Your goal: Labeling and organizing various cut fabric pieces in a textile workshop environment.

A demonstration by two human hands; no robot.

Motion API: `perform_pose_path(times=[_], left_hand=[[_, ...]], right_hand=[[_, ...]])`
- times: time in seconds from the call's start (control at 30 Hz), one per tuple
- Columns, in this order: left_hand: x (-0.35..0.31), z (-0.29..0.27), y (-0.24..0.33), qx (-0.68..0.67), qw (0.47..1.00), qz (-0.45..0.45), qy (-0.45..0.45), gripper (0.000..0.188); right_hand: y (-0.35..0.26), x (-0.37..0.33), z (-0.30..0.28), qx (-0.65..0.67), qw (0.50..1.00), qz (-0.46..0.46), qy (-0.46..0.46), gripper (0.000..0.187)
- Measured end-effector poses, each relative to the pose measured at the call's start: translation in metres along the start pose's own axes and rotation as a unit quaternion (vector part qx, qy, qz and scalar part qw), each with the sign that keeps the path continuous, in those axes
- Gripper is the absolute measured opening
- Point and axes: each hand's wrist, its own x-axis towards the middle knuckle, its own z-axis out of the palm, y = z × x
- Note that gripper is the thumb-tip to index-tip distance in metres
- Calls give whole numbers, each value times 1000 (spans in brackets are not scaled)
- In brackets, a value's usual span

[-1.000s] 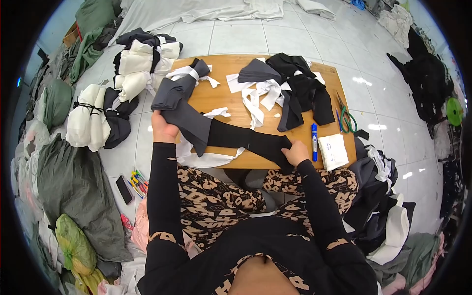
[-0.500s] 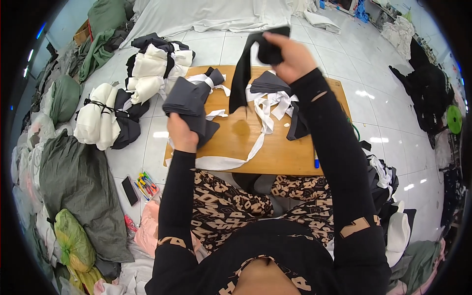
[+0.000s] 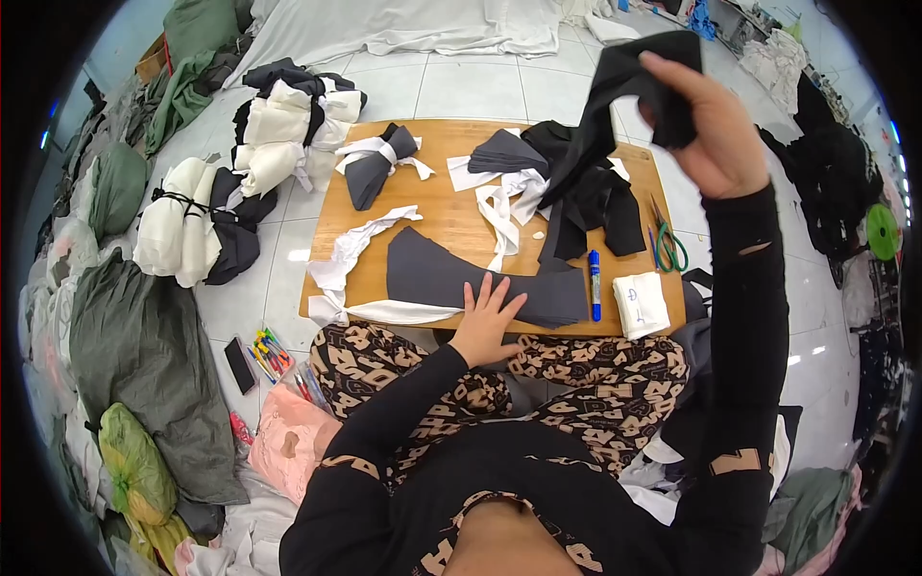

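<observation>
My left hand (image 3: 482, 322) lies flat with spread fingers on a stack of dark grey cut fabric pieces (image 3: 423, 271) along the near edge of the low wooden table (image 3: 437, 197). At the upper right, my right hand (image 3: 718, 134) is raised and closed around black fabric pieces (image 3: 619, 82), which hang down leftward over the table. Below them lie more black fabric pieces (image 3: 615, 206). A smaller grey stack (image 3: 507, 154) rests on white fabric strips (image 3: 497, 213). Farther left is a grey bundle (image 3: 368, 180) tied with a white strip.
To the right on the table are a blue marker (image 3: 594, 286), green-handled scissors (image 3: 667, 245) and a folded white cloth (image 3: 642, 305). Rolled white and black fabric bundles (image 3: 178, 223) stand on the tiled floor at left, near a phone (image 3: 239, 365) and several pens (image 3: 271, 353).
The grey stack came down from my left hand onto the table, where that hand now lies flat. My right hand moved right with the black fabric, uncovering the marker, scissors and white cloth.
</observation>
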Motion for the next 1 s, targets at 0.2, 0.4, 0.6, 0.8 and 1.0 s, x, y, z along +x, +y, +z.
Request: perform_pose_path(times=[0.2, 0.4, 0.6, 0.8, 1.0], left_hand=[[41, -56, 94, -714, 681, 68, -146, 104], [72, -117, 68, -967, 214, 119, 76, 113], [56, -93, -35, -930, 215, -48, 293, 40], [20, -10, -122, -884, 283, -224, 298, 32], [25, -37, -125, -794, 411, -281, 349, 23]], right_hand=[[43, -9, -1, 101, 988, 116, -8, 15], [31, -57, 3, 94, 990, 106, 8, 24], [135, -115, -45, 9, 986, 154, 68, 35], [308, -170, -85, 120, 917, 316, 214, 27], [300, -169, -80, 139, 925, 285, 209, 26]])
